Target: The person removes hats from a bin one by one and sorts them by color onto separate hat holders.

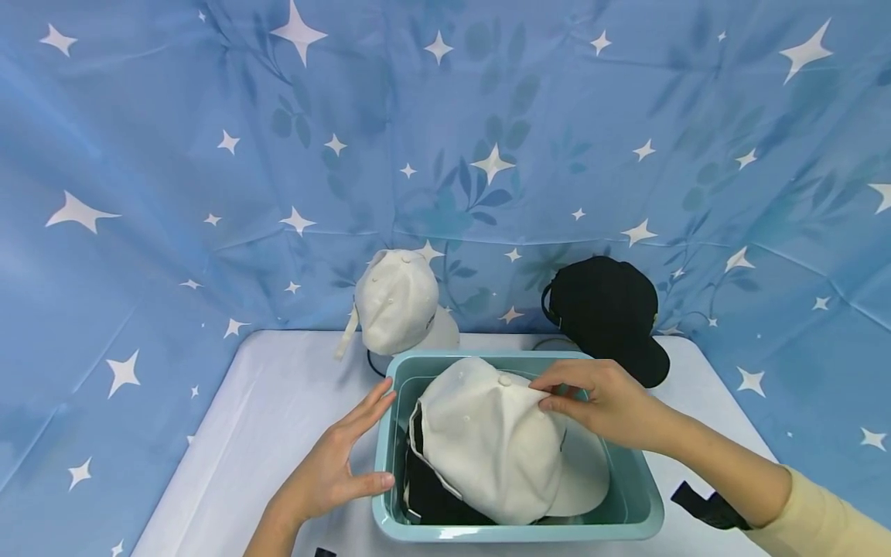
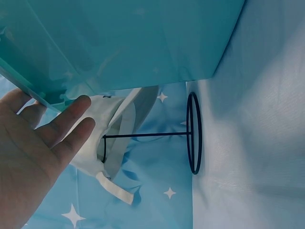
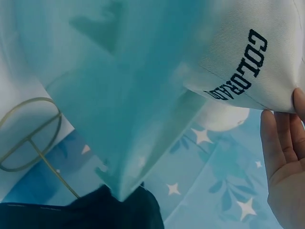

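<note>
A white baseball cap [image 1: 487, 449] with its brim to the right lies in a teal plastic bin [image 1: 515, 532] on top of a black cap [image 1: 435, 491]. My right hand [image 1: 612, 401] pinches the white cap's crown between thumb and fingers. Dark "COLORADO" lettering [image 3: 243, 67] shows on its front in the right wrist view. Beside the bin's left wall is my left hand [image 1: 334, 460], fingers extended and spread, fingertips at the rim. In the left wrist view these fingers [image 2: 71, 117] lie along the bin's edge and hold nothing.
Behind the bin, another white cap [image 1: 397, 302] hangs on a black wire stand [image 2: 194, 133] at left. A black cap [image 1: 605, 309] sits at back right, near a gold wire stand [image 3: 45, 160]. A blue starry curtain [image 1: 487, 100] backs the white table [image 1: 292, 402].
</note>
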### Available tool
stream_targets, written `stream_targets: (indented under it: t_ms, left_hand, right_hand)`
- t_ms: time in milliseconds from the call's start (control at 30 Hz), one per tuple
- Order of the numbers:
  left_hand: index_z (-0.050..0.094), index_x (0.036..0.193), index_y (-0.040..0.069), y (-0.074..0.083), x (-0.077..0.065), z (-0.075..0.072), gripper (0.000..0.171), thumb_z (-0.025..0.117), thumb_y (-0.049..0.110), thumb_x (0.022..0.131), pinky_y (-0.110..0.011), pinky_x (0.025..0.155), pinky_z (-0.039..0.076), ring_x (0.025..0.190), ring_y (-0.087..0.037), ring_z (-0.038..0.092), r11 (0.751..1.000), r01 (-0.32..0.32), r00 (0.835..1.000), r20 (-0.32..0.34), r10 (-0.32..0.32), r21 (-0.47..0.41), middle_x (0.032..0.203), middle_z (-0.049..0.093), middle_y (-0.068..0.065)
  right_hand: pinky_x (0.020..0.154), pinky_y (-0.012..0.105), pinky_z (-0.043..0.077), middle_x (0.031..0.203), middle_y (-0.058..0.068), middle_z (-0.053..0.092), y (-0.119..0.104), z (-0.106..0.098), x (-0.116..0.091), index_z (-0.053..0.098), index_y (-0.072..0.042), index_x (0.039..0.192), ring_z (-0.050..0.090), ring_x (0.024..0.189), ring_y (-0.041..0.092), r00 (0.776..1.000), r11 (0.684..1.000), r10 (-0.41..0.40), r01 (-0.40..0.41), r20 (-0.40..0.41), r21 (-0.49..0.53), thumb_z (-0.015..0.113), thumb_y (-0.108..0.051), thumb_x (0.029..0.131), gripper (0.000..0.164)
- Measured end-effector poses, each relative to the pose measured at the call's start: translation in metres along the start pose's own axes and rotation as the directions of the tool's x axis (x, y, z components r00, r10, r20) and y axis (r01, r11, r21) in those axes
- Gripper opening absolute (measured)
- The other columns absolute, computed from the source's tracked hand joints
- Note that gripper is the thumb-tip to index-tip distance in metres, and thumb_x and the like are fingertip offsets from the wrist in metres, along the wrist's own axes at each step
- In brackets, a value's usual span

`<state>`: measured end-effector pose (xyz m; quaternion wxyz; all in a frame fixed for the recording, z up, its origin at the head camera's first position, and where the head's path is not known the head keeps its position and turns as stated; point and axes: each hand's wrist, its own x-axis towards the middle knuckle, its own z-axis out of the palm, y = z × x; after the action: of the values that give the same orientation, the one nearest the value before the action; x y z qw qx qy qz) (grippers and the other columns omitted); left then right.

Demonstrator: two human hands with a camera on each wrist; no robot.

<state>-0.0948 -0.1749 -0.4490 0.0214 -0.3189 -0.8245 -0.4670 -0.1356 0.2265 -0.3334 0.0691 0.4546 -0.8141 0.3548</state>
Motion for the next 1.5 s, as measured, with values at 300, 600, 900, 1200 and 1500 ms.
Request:
stream_targets:
  t_ms: [300,600,900,1200,1500]
  left_hand:
    - [0.033,0.166,0.015,0.000,0.001,0.000,0.092,0.080,0.030,0.088,-0.073,0.107,0.038,0.156,-0.031,0.028,1.000,0.000,1.000,-0.003,0.000,0.005,0.174,0.021,-0.004]
    - [0.032,0.166,0.014,0.000,0.001,0.001,0.094,0.080,0.028,0.086,-0.072,0.109,0.038,0.156,-0.029,0.027,1.000,0.015,1.000,-0.003,-0.015,-0.006,0.174,0.021,-0.003]
    - [0.031,0.166,0.012,0.001,0.000,0.001,0.095,0.079,0.029,0.086,-0.061,0.115,0.038,0.156,-0.029,0.028,1.000,0.007,1.000,-0.014,-0.007,0.005,0.174,0.021,-0.004]
    - [0.030,0.166,0.012,0.001,0.000,0.002,0.094,0.078,0.028,0.086,-0.065,0.113,0.037,0.156,-0.030,0.028,1.000,0.018,1.000,-0.007,-0.018,-0.002,0.174,0.021,-0.004]
    - [0.030,0.166,0.012,0.002,0.002,0.001,0.094,0.078,0.027,0.086,-0.067,0.112,0.037,0.156,-0.030,0.027,1.000,0.028,1.000,-0.002,-0.028,0.000,0.174,0.021,-0.003]
  right_hand:
    - [0.072,0.021,0.058,0.100,-0.003,0.076,-0.009,-0.013,0.011,0.077,-0.014,0.114,0.067,0.083,0.009,0.999,0.999,-0.034,0.034,-0.039,-0.009,0.083,0.009,0.082,0.039]
    - [0.071,0.020,0.057,0.101,-0.004,0.076,-0.015,-0.026,0.020,0.078,-0.014,0.111,0.066,0.084,0.007,0.995,0.997,-0.056,0.053,-0.083,-0.048,0.084,0.017,0.075,0.048]
    - [0.073,0.019,0.057,0.102,-0.004,0.076,-0.016,-0.040,0.028,0.079,-0.012,0.109,0.068,0.086,0.007,0.989,0.993,-0.090,0.080,-0.116,-0.091,0.084,0.020,0.071,0.050]
    - [0.072,0.016,0.056,0.098,-0.001,0.077,-0.016,-0.048,0.038,0.080,-0.009,0.107,0.068,0.082,0.007,0.979,0.984,-0.127,0.104,-0.162,-0.144,0.085,0.021,0.069,0.049]
    - [0.072,0.016,0.055,0.095,0.001,0.077,-0.016,-0.054,0.051,0.080,-0.008,0.105,0.068,0.080,0.007,0.970,0.980,-0.132,0.097,-0.206,-0.172,0.083,0.022,0.068,0.048]
